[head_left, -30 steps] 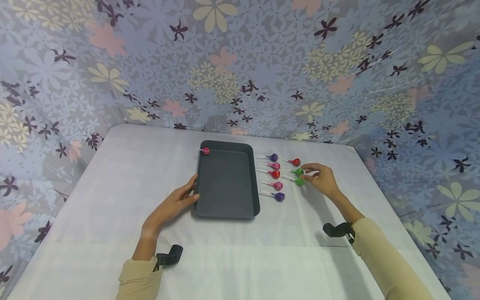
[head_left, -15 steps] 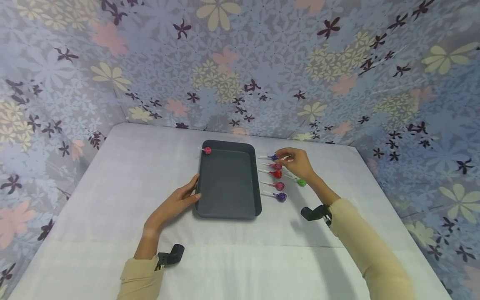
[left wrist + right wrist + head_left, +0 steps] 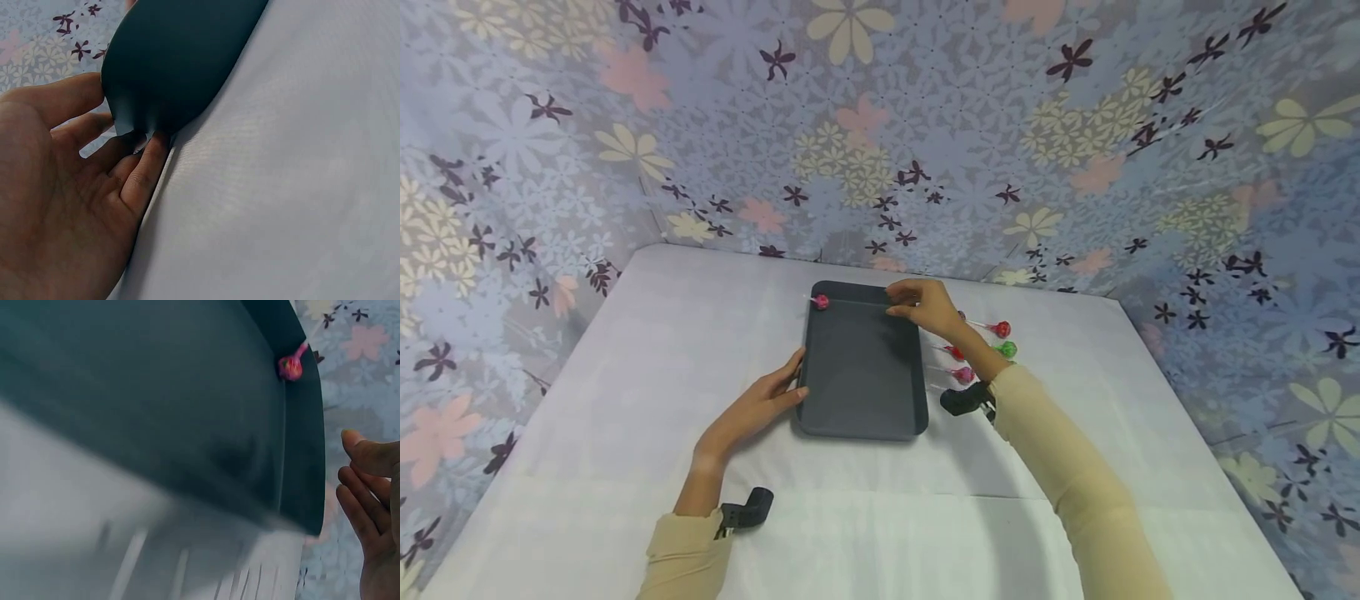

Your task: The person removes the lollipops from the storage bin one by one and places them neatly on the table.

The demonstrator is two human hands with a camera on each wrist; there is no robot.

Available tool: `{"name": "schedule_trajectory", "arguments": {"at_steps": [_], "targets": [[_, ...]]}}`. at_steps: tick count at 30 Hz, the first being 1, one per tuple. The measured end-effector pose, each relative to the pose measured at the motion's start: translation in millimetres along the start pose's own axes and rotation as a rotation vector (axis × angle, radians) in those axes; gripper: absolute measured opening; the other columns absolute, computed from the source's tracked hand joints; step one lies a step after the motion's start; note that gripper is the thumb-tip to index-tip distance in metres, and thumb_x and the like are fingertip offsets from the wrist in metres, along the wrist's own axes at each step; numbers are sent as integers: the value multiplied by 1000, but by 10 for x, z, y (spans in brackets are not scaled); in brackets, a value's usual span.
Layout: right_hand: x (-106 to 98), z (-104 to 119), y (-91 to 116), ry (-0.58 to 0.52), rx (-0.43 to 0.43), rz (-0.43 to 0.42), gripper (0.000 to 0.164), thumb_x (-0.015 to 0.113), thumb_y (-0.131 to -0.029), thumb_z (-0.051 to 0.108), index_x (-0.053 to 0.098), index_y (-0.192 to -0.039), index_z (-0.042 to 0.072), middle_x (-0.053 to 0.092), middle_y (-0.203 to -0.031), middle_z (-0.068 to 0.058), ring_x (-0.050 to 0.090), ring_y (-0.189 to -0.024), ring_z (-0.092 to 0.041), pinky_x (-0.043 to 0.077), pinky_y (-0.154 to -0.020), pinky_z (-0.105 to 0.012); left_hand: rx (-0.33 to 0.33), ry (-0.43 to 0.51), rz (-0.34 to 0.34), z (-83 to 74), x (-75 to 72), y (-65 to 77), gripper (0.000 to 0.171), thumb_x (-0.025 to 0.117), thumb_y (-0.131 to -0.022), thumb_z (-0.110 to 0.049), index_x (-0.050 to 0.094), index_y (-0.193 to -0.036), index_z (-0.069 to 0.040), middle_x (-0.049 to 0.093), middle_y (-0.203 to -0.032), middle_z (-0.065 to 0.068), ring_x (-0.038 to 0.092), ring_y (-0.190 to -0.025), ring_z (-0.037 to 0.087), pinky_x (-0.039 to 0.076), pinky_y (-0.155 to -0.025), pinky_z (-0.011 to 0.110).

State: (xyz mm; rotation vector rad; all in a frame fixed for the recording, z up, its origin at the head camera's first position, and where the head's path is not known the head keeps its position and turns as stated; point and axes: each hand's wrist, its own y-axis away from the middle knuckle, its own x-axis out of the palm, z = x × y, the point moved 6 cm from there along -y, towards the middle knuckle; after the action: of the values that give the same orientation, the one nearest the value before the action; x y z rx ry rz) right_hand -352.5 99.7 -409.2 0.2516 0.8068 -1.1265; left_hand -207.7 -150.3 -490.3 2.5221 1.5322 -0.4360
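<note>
A dark grey baking tray point(image 3: 857, 375) lies on the white cloth. My left hand point(image 3: 767, 400) grips its left side, thumb over the rim; the left wrist view shows my fingers point(image 3: 147, 165) against the tray's edge. One pink lollipop point(image 3: 822, 302) rests at the back left corner, stick jutting over the rim. My right hand point(image 3: 928, 308) hovers above the back right corner, thumb and fingers apart. Nothing shows between them in the right wrist view. Right of the tray lie red point(image 3: 1002, 329), green point(image 3: 1007, 350) and pink point(image 3: 962, 375) lollipops, partly hidden by my right arm.
A flowered cloth point(image 3: 850, 167) rises behind and beside the white-covered table point(image 3: 880, 542). Another red lollipop point(image 3: 955, 352) lies close to the tray's right wall. Several pale sticks show blurred in the right wrist view.
My right hand has moved left from the green lollipops, past the row beside the tray, to above the tray's back right corner. My left hand keeps its hold.
</note>
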Motion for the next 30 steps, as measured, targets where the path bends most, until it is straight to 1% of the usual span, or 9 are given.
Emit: {"name": "schedule_trajectory", "arguments": {"at_steps": [2, 7, 13, 16, 21, 25, 30], "targets": [[91, 29, -90, 5, 2, 14, 38, 76, -83, 4, 67, -119, -6, 68, -114, -23, 67, -101, -34, 58, -87, -39, 1, -4, 4, -2, -6, 3, 71, 50, -103, -25, 8, -158, -12, 6, -163, 18, 16, -147, 41, 20, -119, 54], [310, 79, -272, 27, 9, 21, 37, 76, -84, 5, 68, -118, -3, 69, -114, -20, 68, -102, -32, 57, -88, -36, -22, 26, 6, 6, -14, 10, 72, 52, -102, -26, 9, -159, -17, 7, -164, 13, 16, -148, 37, 19, -120, 52], [531, 133, -436, 46, -6, 32, 35, 75, -85, 6, 69, -119, -2, 69, -115, -19, 68, -103, -30, 58, -87, -33, -15, 24, 8, 4, -24, -5, 70, 50, -103, -23, 8, -158, -14, 7, -164, 14, 15, -149, 37, 18, -120, 53], [603, 144, -492, 54, -1, 38, 36, 76, -84, 7, 68, -119, -1, 69, -116, -18, 68, -102, -30, 58, -86, -34, -1, 34, 15, 3, -16, -31, 69, 50, -103, -21, 8, -158, -14, 6, -164, 13, 14, -149, 37, 18, -121, 53], [701, 115, -554, 69, 36, 54, 37, 76, -85, 9, 68, -121, 1, 69, -118, -17, 69, -102, -29, 58, -86, -35, 29, 28, 26, -5, -10, -49, 70, 51, -103, -21, 8, -158, -12, 7, -163, 15, 15, -148, 37, 20, -120, 52], [777, 112, -592, 50, 47, 60, 38, 76, -85, 8, 68, -121, 0, 68, -119, -18, 68, -105, -30, 58, -88, -35, 23, 29, 27, -10, -15, -52, 70, 50, -103, -20, 9, -158, -12, 7, -164, 14, 15, -149, 37, 20, -120, 52], [906, 158, -673, 59, 11, 52, 37, 76, -84, 7, 69, -119, -1, 69, -116, -19, 69, -103, -30, 58, -88, -35, 3, 24, 15, 1, -58, -22, 69, 50, -103, -22, 9, -158, -14, 8, -164, 13, 16, -149, 36, 19, -121, 52]]}}
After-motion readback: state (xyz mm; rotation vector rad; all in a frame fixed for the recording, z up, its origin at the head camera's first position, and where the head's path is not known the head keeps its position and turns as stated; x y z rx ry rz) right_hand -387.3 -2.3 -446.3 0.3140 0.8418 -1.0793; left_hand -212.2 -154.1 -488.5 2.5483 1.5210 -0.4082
